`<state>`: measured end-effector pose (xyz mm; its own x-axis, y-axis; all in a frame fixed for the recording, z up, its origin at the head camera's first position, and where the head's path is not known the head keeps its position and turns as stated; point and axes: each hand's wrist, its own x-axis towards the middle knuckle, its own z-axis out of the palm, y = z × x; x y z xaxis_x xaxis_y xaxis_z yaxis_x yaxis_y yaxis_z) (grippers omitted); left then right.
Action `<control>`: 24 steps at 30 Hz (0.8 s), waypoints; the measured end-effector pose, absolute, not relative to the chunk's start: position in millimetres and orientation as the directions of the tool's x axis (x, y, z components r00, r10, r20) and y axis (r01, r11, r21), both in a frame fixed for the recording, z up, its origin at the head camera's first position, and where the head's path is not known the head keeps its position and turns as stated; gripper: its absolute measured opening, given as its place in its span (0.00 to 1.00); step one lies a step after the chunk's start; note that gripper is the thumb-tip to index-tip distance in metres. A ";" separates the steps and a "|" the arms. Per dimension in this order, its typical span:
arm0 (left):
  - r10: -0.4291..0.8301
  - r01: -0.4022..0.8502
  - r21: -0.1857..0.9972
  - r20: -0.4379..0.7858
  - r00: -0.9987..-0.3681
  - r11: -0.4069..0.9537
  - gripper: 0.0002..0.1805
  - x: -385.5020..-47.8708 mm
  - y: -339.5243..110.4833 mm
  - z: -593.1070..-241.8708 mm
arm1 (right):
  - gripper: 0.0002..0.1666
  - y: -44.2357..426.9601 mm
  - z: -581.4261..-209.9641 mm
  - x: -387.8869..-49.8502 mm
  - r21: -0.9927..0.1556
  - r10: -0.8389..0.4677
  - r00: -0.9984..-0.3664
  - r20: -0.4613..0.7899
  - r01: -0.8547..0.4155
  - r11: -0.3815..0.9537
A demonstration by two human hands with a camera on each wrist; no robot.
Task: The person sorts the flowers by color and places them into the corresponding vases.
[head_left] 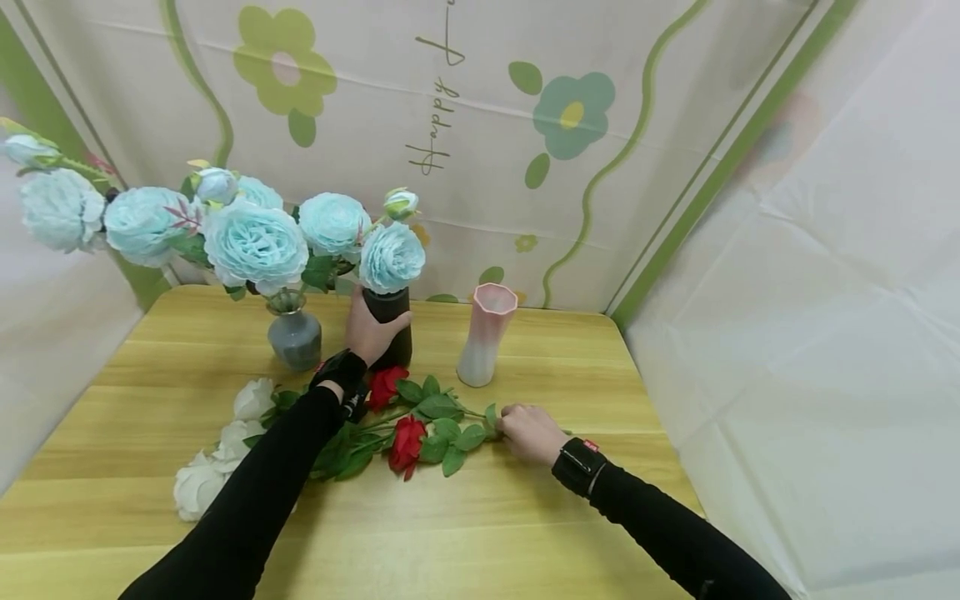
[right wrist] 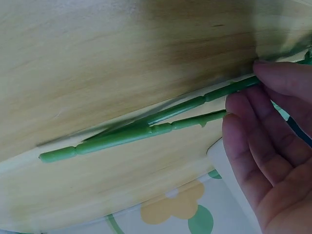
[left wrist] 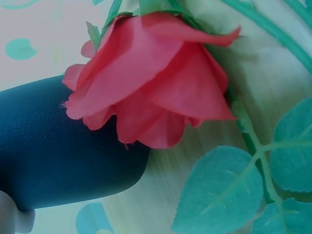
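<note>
My left hand (head_left: 369,332) grips a black vase (head_left: 392,346) around its side; in the left wrist view only a fingertip shows on the dark vase (left wrist: 63,146). A red rose head (head_left: 386,387) lies against the vase base, and a second red rose (head_left: 407,443) lies nearer me. Low over the table, my right hand (head_left: 531,432) pinches a green rose stem between thumb and fingers. Two jointed stems (right wrist: 117,140) stick out past those fingers in the right wrist view. Which rose the pinched stem belongs to is unclear.
A grey vase (head_left: 296,340) with large pale-blue flowers (head_left: 255,243) stands at the back left; some blooms cover the black vase's mouth. A pink-and-white vase (head_left: 486,337) is at the back middle. White flowers (head_left: 225,454) lie at the left. Behind the wooden table (head_left: 525,533) hangs a printed cloth.
</note>
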<state>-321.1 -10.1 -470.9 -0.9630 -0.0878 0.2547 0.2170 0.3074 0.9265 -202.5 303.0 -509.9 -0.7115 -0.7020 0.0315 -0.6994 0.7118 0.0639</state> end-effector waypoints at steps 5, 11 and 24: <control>-0.083 0.215 0.929 0.250 -0.965 0.300 0.53 -321.2 -7.6 -470.0 | 0.13 303.8 -510.9 -200.6 0.098 -0.715 -0.698 0.036 -0.710 0.698; -0.077 0.218 0.929 0.251 -0.965 0.297 0.52 -320.6 -5.4 -470.2 | 0.14 304.8 -512.8 -197.7 0.154 -0.735 -0.675 0.054 -0.722 0.674; -0.093 0.206 0.932 0.243 -0.966 0.299 0.55 -321.0 -10.3 -469.9 | 0.09 305.3 -509.0 -197.8 0.096 -0.721 -0.688 0.082 -0.715 0.692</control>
